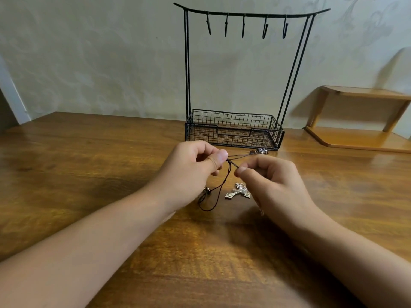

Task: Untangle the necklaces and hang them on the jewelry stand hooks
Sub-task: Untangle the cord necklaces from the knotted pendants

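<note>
1. Brown cord necklace (219,190): thin dark cord, knotted where the two hands meet; one strand runs from the knot away and to the right toward a small beaded pendant (262,151) lying on the table just in front of the stand's basket; another strand drops toward the viewer and curls into a loop on the table below the left hand.
2. Left hand (195,165): fingers curled, thumb and forefinger pinching the cord at the knot.
3. Right hand (270,176): fingers curled, thumb and forefinger pinching a short stub of cord just right of the knot.
4. Cross pendant (238,191): pale metal, ornate, flat on the table between the hands; long axis diagonal, from near left to far right. Its chain is not clearly visible.
5. Jewelry stand (244,74): black wire, upright, just behind the hands; curved top bar with five hooks (243,26), all bare; wire-mesh basket (233,130) at the base.
6. Table (89,163): glossy brown wood, grain visible.
7. Corner shelf (360,121): lighter wood, two tiers, standing on the table at far right against the wall.
8. Wall (100,63): pale, with a faint floral pattern.
</note>
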